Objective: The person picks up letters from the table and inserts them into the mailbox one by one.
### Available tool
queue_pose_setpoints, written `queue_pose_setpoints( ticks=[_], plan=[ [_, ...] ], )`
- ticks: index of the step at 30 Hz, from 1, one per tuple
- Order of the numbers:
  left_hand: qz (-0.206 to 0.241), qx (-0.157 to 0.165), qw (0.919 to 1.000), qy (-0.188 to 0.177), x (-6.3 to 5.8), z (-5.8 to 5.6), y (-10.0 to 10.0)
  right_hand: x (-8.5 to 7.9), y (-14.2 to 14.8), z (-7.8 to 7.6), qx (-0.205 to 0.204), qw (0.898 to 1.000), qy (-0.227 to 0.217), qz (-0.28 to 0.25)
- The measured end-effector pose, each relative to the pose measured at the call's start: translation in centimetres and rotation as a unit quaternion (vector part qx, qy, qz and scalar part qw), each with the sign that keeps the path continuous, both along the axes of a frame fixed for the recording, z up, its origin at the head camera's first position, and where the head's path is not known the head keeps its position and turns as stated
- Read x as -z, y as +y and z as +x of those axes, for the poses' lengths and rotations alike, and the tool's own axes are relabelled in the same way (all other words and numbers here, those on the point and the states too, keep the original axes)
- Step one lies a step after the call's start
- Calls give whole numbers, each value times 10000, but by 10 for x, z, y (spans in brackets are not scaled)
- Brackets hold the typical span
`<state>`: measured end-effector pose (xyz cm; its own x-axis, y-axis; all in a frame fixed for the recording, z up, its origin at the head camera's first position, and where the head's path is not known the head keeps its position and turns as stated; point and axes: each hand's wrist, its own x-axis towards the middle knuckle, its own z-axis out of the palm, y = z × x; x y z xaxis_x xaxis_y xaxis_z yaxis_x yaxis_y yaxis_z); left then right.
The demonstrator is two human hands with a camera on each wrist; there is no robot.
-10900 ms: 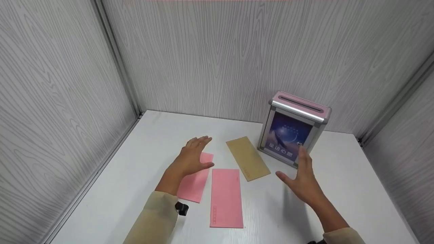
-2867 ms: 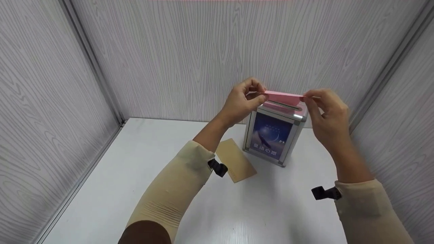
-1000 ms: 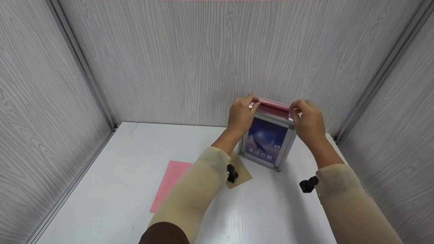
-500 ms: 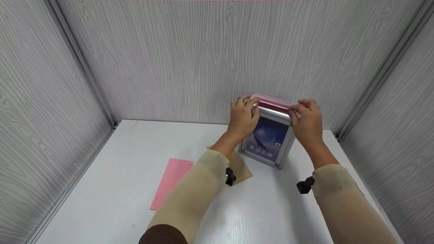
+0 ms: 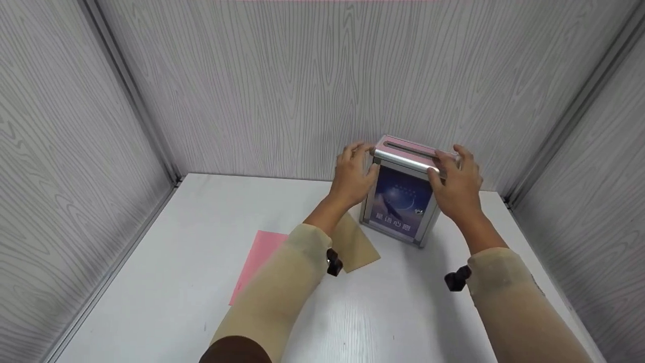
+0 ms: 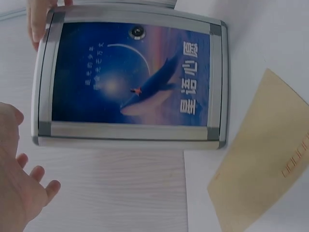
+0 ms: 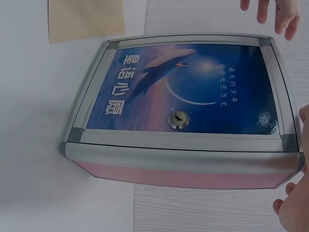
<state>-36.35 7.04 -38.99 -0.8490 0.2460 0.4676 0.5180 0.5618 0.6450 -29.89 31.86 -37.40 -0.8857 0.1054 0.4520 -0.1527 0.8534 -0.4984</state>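
A silver-framed suggestion box [image 5: 398, 199] stands upright, with a blue whale picture and a keyhole on its front. Its pink top has a long slot [image 5: 403, 147], where no paper shows. My left hand [image 5: 351, 176] is held beside the upper left corner, fingers loose and holding nothing; in the left wrist view a gap lies between that hand [image 6: 19, 179] and the box. At the upper right corner my right hand [image 5: 459, 186] rests with fingers spread over the top, seemingly touching it; the right wrist view shows this hand [image 7: 294, 205] only partly.
A tan envelope [image 5: 358, 249] lies left of the box's foot, partly under my left forearm. Further left a pink envelope [image 5: 259, 254] is half covered by the left sleeve [image 5: 274, 297]. Grey wood-patterned walls [image 5: 262, 91] enclose the white table [image 5: 201, 227] behind and at the sides.
The pink envelope that both hands pinched over the slot has slid down out of sight into the box. Both hands have let go, their fingers spreading; the left has drawn away leftward.
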Motion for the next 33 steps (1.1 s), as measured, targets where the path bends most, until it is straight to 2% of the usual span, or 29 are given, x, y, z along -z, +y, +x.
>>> queue_pose_setpoints(
  ticks=[5, 8, 13, 16, 22, 28, 33],
  plan=[
    [230, -210, 9994, 142, 2, -9, -20, -5, -6, 3, -23, 9980, 596, -211],
    [322, -342, 9988, 138, 8, -13, -33, -4, -13, 6, -101, 9936, 1028, -454],
    [438, -430, 9981, 47, 25, -18, -59, 4, -26, 11, -258, 9833, 1583, -857],
    [530, -468, 9975, -28, 38, -21, -76, 12, -33, 15, -373, 9776, 1724, -1151],
    [570, -589, 9957, -430, 71, -21, -104, 41, -40, 26, -548, 9702, 1573, -1761],
    [310, -816, 9915, -966, 100, -18, -136, 77, -50, 34, -499, 9668, 1025, -2285],
    [94, -938, 9833, -1560, 122, -11, -171, 101, -65, 44, -510, 9628, 514, -2604]
  ],
)
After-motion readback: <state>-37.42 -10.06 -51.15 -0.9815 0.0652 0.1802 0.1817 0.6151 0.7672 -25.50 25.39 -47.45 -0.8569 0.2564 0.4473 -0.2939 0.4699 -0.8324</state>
